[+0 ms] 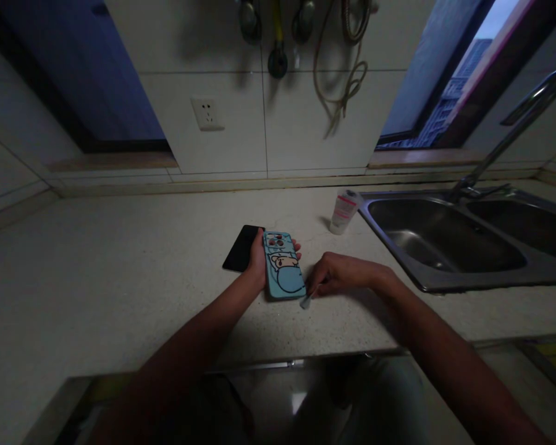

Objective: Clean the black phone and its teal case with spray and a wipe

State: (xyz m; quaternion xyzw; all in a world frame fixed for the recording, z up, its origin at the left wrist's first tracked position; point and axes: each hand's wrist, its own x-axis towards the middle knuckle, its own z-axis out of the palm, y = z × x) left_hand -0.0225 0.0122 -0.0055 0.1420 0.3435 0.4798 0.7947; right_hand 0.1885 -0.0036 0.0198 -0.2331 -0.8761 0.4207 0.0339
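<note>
Over the tabletop [167,247], the blue cartoon phone case [283,272] lies between both hands: the left hand [258,259] grips it from beneath; the right hand [325,273], just beside its near right corner, pinches a small grey piece [305,303].

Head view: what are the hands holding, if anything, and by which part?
Left hand: case, from beneath, across its long sides. Right hand: small grey piece, by its upper end; can't tell what it is.
</note>
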